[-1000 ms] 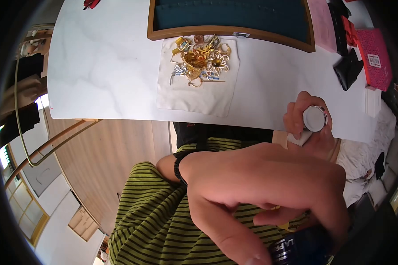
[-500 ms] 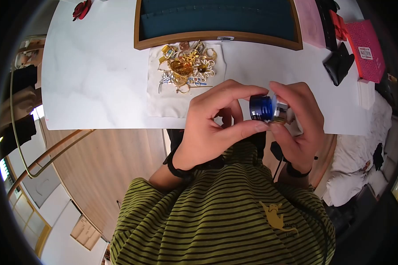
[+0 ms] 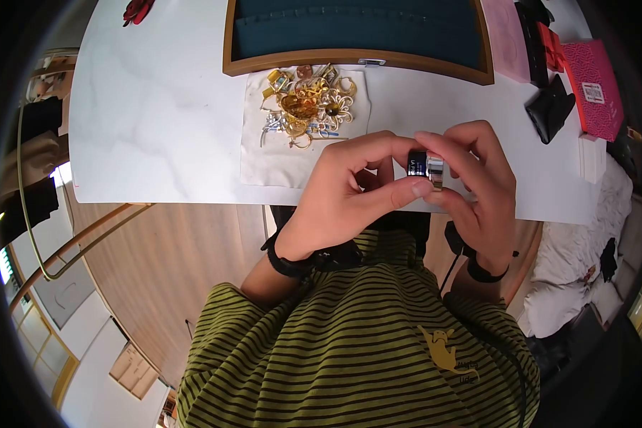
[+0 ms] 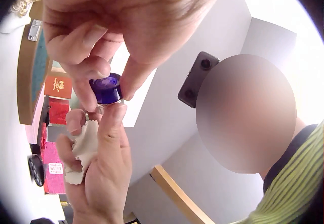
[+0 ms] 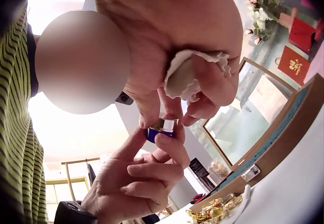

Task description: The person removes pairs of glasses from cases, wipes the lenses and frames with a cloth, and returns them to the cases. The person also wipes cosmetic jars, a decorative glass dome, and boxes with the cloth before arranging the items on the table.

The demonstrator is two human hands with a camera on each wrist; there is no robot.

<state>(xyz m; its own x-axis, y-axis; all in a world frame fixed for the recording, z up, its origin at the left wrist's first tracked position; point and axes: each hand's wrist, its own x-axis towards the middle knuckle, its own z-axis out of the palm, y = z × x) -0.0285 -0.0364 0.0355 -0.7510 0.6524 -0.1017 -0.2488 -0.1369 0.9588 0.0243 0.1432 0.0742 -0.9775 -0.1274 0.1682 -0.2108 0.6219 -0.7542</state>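
Note:
Above the table's near edge, my left hand (image 3: pixel 353 189) pinches a small dark blue jar (image 3: pixel 416 164) between thumb and fingers. My right hand (image 3: pixel 481 189) grips the silver lid (image 3: pixel 435 171) at the jar's right side; lid and jar touch. The blue jar (image 4: pixel 106 88) shows between the left fingers in the left wrist view. A pale scalloped cloth (image 5: pixel 182 76) is tucked in the curled fingers of the right hand (image 5: pixel 172 36). Behind the hands, a pile of gold and silver jewellery (image 3: pixel 307 103) lies on a white cloth (image 3: pixel 264 164).
A wooden case (image 3: pixel 364 60) with dark teal lining stands at the table's back. Pink boxes (image 3: pixel 592 89) and a black pouch (image 3: pixel 551 109) are at the right. A red flower-like item (image 3: pixel 137 10) lies at the back left. A bed with white covers (image 3: pixel 578 271) is beyond the right edge.
From low at the right, the left hand and jar came up to the right hand, which holds the lid. The gap between lid and jar has since closed.

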